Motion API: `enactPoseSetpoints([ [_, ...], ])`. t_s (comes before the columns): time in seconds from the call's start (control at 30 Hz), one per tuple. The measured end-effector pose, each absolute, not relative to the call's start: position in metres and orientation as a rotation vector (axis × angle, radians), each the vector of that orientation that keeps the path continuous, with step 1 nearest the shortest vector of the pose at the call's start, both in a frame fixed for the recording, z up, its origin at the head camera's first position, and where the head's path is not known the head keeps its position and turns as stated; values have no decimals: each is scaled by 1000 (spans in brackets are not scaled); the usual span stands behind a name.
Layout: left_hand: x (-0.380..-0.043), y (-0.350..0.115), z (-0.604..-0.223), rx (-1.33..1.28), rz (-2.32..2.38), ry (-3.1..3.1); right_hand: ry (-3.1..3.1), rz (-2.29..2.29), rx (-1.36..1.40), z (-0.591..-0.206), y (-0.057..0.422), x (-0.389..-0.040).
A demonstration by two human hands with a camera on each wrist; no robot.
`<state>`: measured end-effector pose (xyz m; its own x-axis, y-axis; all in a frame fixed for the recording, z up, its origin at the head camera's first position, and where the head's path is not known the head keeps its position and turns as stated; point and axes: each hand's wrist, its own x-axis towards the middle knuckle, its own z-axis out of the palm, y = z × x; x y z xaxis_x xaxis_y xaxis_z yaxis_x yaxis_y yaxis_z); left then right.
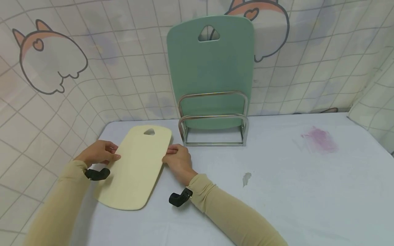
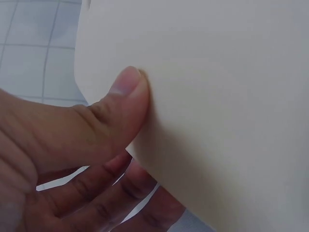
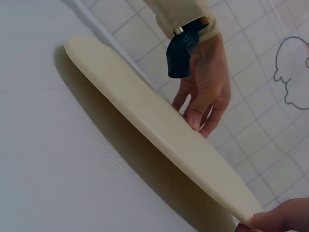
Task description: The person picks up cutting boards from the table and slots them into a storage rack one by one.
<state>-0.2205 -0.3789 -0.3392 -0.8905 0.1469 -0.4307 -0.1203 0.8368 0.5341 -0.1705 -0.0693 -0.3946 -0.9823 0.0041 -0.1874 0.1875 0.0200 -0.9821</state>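
Note:
A cream cutting board (image 1: 135, 167) with a cut-out near its far end lies tilted at the left of the table, its edge raised off the cloth in the right wrist view. My left hand (image 1: 100, 152) pinches its left edge, thumb (image 2: 128, 92) on top and fingers beneath. On the opposite edge my right hand (image 1: 179, 162) grips the board between thumb and fingers. Behind, a green cutting board (image 1: 212, 68) stands upright in a metal rack (image 1: 215, 144).
White cloth covers the table (image 1: 277, 191), with a pink stain (image 1: 321, 139) at the right and a small grey mark (image 1: 246, 179) nearer the middle. A tiled-pattern curtain (image 1: 129, 68) with cartoon animals hangs along the back and left.

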Motion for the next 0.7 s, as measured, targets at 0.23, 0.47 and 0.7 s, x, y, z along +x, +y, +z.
enactPoseSetpoints([
  [0.23, -214, -381, -341, 29, 806, 2562, 2147, -2081, 177, -388, -66, -170],
  [0.47, -207, -380, -341, 19, 847, 2582, 2160, -2078, 161, -386, -65, -171],
  [0.7, -199, -380, -345, 0, 862, 2609, 2193, -2057, 143, -385, -63, -174],
])
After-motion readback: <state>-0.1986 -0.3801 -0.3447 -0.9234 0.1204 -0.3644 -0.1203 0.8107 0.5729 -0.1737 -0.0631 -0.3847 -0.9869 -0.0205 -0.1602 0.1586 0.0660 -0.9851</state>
